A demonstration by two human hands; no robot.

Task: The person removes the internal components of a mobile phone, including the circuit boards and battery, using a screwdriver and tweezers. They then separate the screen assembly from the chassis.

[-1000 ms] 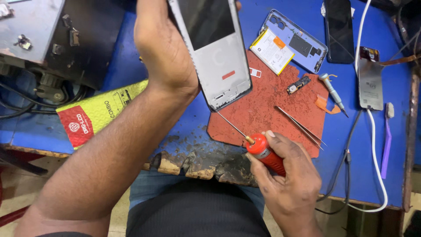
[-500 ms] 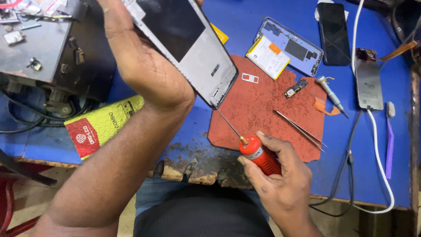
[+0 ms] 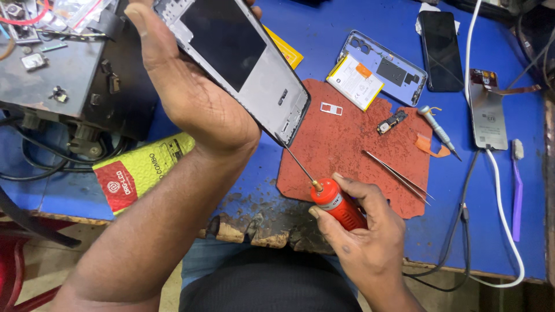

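- A yellow-and-red packet lies at the left of the blue surface.
- The left hand is wrapped around a grey phone frame, holding it tilted above the surface.
- The right hand is closed on a red-handled screwdriver, its tip at the frame's lower corner.
- Tweezers rest on the red mat; an opened phone lies beyond.
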